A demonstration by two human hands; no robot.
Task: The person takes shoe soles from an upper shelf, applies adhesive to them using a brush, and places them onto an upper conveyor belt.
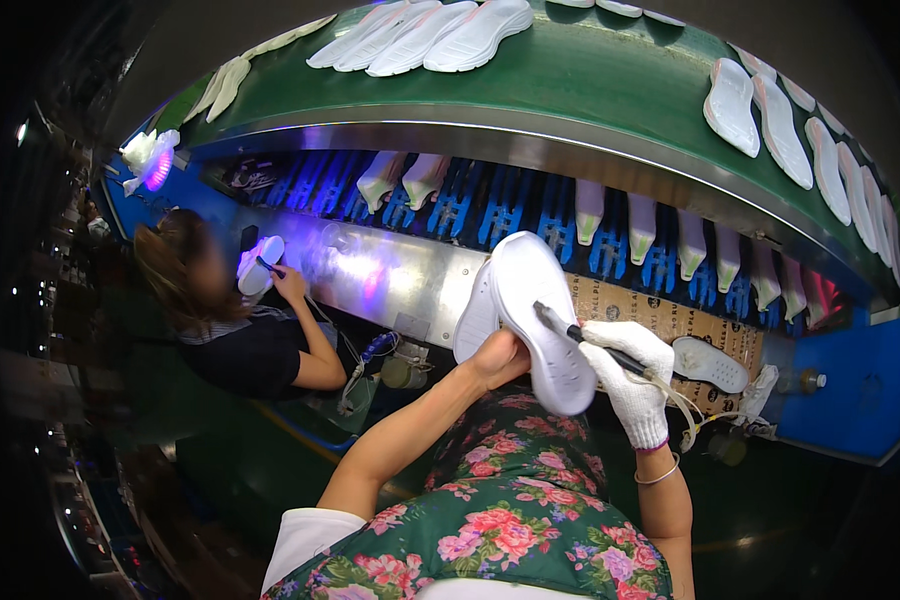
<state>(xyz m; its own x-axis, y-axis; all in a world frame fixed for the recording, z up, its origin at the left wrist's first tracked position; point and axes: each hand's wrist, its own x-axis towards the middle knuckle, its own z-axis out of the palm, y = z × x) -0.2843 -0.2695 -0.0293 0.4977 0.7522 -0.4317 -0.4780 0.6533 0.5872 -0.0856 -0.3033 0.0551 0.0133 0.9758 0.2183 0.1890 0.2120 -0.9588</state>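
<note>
My bare left hand (501, 358) grips a white shoe sole (532, 277) from below, raised in front of me. Behind it, to the left, a second white sole (476, 319) partly shows; whether my left hand holds that one too is hidden. In a white knitted glove, my right hand (630, 367) is closed around the dark handle of a brush (562, 322) with a pale tube at its rear end. The brush's bristles rest on the inner face of the front sole.
Soles lie along a green conveyor belt (607, 105); below it runs a rack of blue holders (502, 202), some carrying pale shoe parts (640, 229). Another sole (709, 364) lies on printed cardboard (607, 300) at right. A co-worker (247, 330) sits left, holding a sole and brush.
</note>
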